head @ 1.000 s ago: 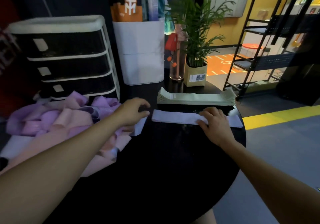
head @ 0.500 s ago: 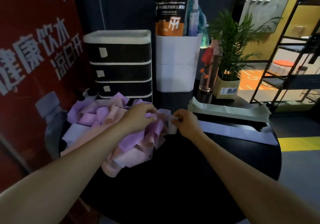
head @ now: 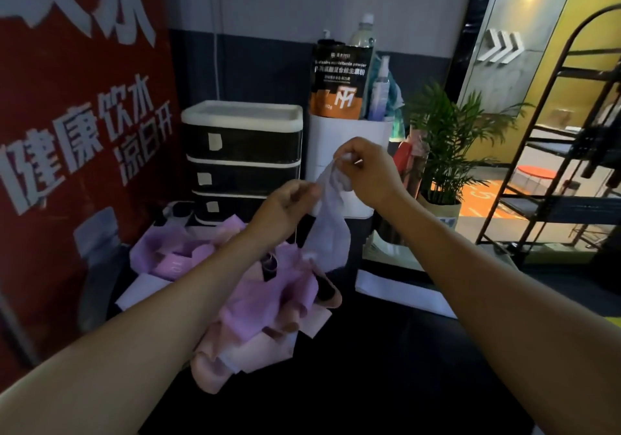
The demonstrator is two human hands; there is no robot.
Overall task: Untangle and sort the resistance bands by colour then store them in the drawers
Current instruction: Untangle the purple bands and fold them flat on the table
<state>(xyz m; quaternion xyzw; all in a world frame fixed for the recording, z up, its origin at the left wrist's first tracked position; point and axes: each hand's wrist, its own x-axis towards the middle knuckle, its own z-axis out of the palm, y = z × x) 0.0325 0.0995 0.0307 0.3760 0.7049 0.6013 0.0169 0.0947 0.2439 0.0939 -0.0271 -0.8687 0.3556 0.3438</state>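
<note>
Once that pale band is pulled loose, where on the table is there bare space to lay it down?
The dark table is bare in front, between the tangled pile and the flat pale band. The back is crowded: drawer unit, white bin, potted plant. Both hands hold the lifted band.

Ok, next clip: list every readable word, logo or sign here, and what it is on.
"健康饮水" over "凉白开": white characters on the red banner.
"multivitamin powder": the black and orange pouch, with a white monogram logo. Its other lines are too blurred.
Drawer unit: three white stickers, apparently blank.
Three white chevrons: grey wall panel.
</note>
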